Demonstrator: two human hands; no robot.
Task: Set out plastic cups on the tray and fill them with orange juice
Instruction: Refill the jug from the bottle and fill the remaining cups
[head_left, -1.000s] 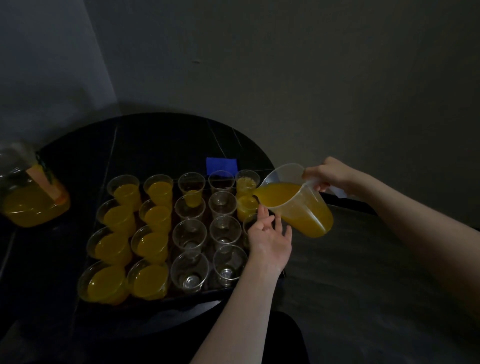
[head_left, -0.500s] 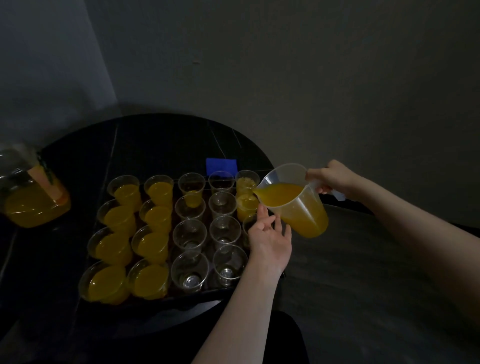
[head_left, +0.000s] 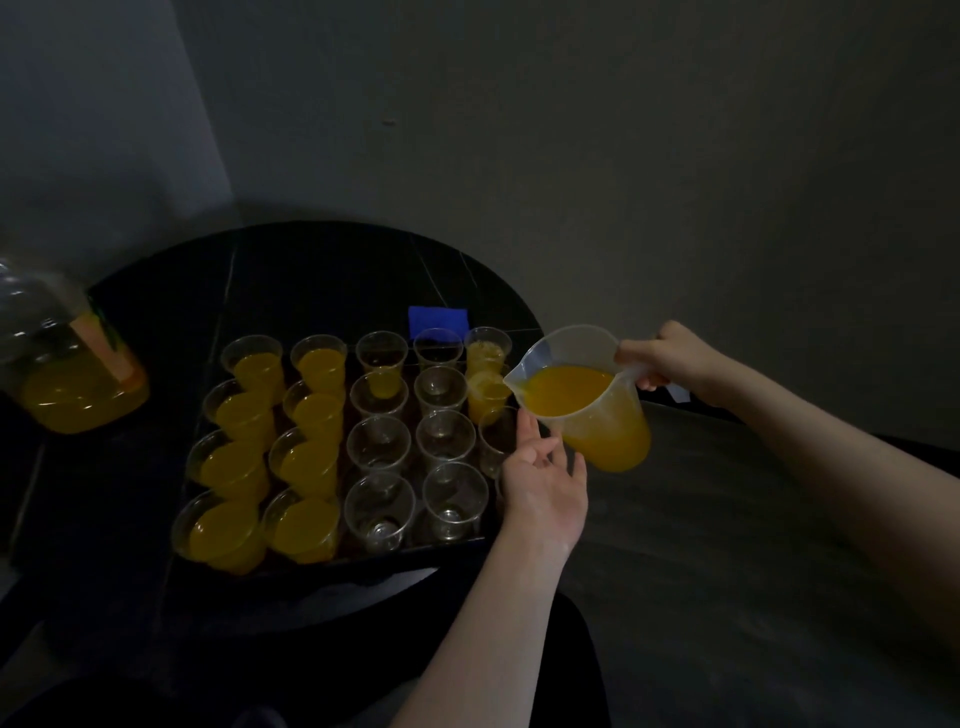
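The right hand (head_left: 670, 358) has its fingers wrapped around the handle of a clear plastic measuring jug (head_left: 587, 400) full of orange juice, tipped with the spout over the right column of clear plastic cups (head_left: 447, 436) on the dark rectangular tray (head_left: 363, 564), which sits on the round black counter (head_left: 322, 270). The left hand (head_left: 543, 483) is loose, fingers relaxed, right beside the third cup in that column (head_left: 496, 439), I'd guess to keep it from tipping, though actual contact is hard to call. The two left columns look full and the middle ones mostly empty, so roughly halfway; a big clear bottle of juice (head_left: 67, 379) waits at far left for refills.
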